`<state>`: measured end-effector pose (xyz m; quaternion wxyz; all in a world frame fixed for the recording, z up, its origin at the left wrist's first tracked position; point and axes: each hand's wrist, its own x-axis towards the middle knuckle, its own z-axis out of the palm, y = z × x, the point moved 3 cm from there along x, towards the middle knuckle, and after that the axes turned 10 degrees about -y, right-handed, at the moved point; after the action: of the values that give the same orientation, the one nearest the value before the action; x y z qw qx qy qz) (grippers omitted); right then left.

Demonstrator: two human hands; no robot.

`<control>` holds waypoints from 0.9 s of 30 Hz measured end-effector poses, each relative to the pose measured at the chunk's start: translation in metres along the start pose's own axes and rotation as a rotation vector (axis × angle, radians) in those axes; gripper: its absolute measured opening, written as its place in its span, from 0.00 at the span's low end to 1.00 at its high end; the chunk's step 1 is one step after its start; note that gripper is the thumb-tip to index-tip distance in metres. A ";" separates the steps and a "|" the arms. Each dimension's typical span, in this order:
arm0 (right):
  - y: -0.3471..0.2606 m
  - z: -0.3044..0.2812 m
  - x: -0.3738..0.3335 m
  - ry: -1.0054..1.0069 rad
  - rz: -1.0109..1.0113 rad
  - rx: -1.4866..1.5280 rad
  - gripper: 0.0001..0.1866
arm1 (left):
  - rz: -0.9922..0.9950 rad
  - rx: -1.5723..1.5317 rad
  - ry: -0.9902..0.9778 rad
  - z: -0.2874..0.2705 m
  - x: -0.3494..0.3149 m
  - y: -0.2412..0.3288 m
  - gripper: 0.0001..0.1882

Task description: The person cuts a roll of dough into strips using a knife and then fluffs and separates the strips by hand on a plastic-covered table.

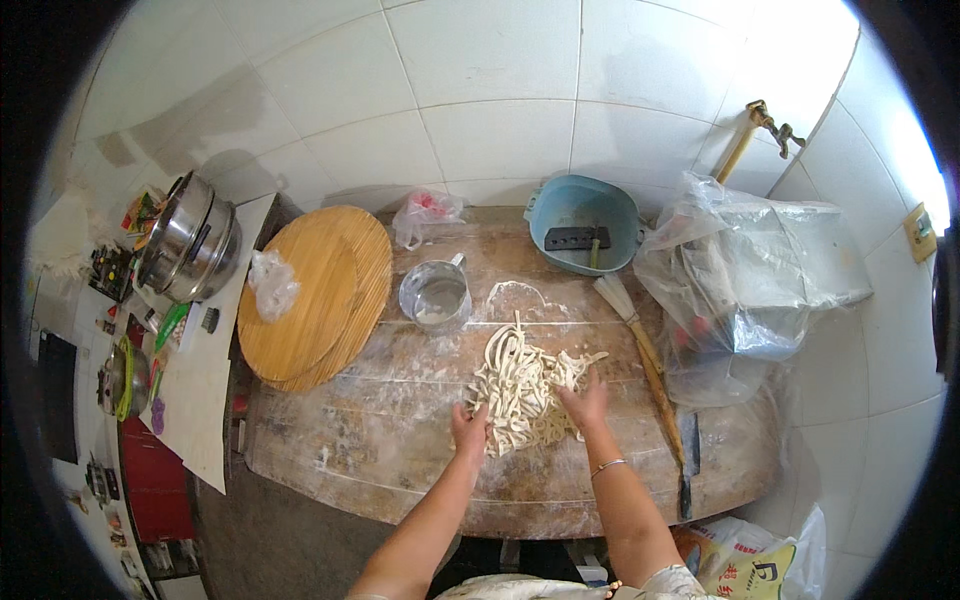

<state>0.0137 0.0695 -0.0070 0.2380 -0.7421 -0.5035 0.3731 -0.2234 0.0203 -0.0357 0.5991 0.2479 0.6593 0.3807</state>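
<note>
A loose heap of pale, floury noodles (515, 390) lies on the wooden table (360, 440). At the heap's near left edge is my left hand (469, 430), its fingers curled against the strands. My right hand (587, 402) holds the right side, thumb toward the middle and some strands between thumb and fingers. Both hands are closed on noodles, though the strands partly hide the fingertips. Beyond the heap, a patch of white flour (522, 298) dusts the tabletop.
A metal cup (436, 295) and round wooden boards (305, 300) stand left. Behind are a blue-grey basin (583, 215) and a pink-white plastic bag (427, 215). Right lie a long-handled brush (640, 335), a knife (690, 440) and a plastic-covered metal box (790, 260).
</note>
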 end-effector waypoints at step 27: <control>-0.028 0.034 0.041 0.018 -0.469 -0.302 0.09 | 0.832 0.949 -0.170 0.089 0.058 0.061 0.10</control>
<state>-0.0207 0.1170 -0.0206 0.2089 -0.6356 -0.7093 0.2217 -0.1537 0.1198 -0.0216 0.2763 0.7511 0.5550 0.2269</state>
